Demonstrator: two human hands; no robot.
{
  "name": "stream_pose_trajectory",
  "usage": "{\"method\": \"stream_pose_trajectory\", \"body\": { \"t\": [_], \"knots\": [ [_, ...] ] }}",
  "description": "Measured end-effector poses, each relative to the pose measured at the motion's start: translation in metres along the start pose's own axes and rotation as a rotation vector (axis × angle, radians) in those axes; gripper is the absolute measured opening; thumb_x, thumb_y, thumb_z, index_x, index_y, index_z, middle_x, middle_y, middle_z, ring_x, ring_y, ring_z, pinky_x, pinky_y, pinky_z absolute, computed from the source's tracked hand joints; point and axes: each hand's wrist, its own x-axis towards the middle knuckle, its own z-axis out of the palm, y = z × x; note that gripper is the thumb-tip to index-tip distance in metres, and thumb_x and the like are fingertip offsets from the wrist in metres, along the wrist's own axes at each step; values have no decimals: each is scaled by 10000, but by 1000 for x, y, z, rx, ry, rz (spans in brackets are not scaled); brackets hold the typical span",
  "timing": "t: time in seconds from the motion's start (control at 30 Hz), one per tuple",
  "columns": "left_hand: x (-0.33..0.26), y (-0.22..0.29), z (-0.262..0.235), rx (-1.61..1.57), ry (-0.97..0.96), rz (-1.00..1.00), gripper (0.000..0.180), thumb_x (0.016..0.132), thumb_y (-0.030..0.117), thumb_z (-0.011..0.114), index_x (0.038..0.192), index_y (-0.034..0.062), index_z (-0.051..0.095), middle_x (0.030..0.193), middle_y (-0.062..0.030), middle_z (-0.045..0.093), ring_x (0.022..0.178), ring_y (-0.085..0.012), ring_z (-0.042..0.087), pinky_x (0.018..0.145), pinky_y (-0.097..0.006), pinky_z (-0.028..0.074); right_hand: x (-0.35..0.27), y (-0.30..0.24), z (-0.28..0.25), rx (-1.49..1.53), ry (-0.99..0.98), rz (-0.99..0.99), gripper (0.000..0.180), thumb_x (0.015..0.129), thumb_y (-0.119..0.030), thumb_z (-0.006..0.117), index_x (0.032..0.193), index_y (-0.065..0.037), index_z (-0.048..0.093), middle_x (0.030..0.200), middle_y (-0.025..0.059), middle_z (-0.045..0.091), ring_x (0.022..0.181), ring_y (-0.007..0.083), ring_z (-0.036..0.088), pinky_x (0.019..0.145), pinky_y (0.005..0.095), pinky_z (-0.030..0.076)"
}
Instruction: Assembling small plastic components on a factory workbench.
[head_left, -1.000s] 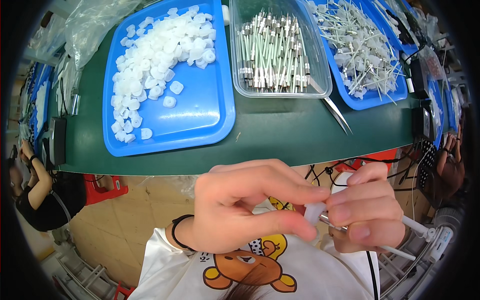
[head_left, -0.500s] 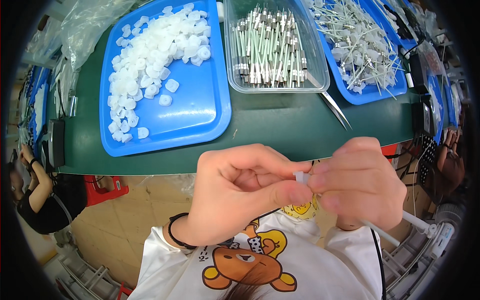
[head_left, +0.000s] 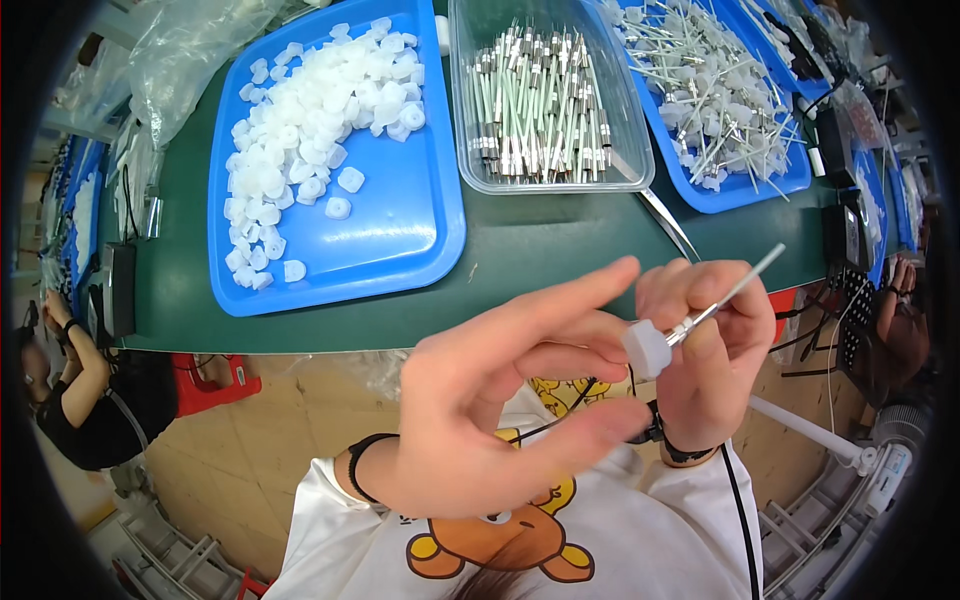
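Observation:
My right hand (head_left: 715, 350) pinches a thin white rod (head_left: 735, 290) that slants up to the right. A small translucent white cap (head_left: 647, 348) sits on the rod's lower end. My left hand (head_left: 500, 400) is in front of my chest with its fingers spread; its fingertips are next to the cap, and I cannot tell whether they touch it. Both hands are below the near edge of the green table (head_left: 520, 265).
On the table stand a blue tray (head_left: 400, 230) of several white caps, a clear tub (head_left: 555, 175) of metal-tipped rods and a blue tray (head_left: 760, 185) of capped rods. Tweezers (head_left: 665, 215) lie near the tub. Other people sit at the left (head_left: 80, 390) and right (head_left: 900, 320).
My hands have come apart a little and risen. The left hand's fingers have opened, and the capped rod now shows in my right hand, slanting up to the right.

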Motion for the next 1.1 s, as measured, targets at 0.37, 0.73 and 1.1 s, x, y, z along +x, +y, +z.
{"method": "stream_pose_trajectory", "body": {
  "t": [0.37, 0.73, 1.1],
  "knots": [
    [-4, -5, -11, 281, -102, 281, 253, 601, -87, 619, 848, -97, 567, 762, -164, 586, 694, -191, 572, 628, -264, 444, -7, -5, 5, 310, 50, 274, 206, 734, -4, 528, 921, 55, 466, 801, 194, 573, 757, 218, 575, 683, 316, 463],
    [-2, -3, -11, 58, -92, 173, 113, 737, -20, 527, 822, -85, 566, 754, -183, 572, 622, -186, 566, 560, -266, 461, -9, 1, 12, 314, 50, 268, 214, 749, -33, 528, 938, 41, 460, 804, 188, 574, 745, 205, 567, 664, 299, 454],
    [2, -7, -18, 54, -126, 242, 77, 731, -16, 555, 780, -75, 558, 694, -151, 556, 607, -195, 553, 558, -284, 456, -13, 6, 18, 474, 78, 350, 216, 753, -68, 543, 934, 16, 462, 798, 172, 571, 751, 202, 552, 677, 301, 435]
  ]
}}
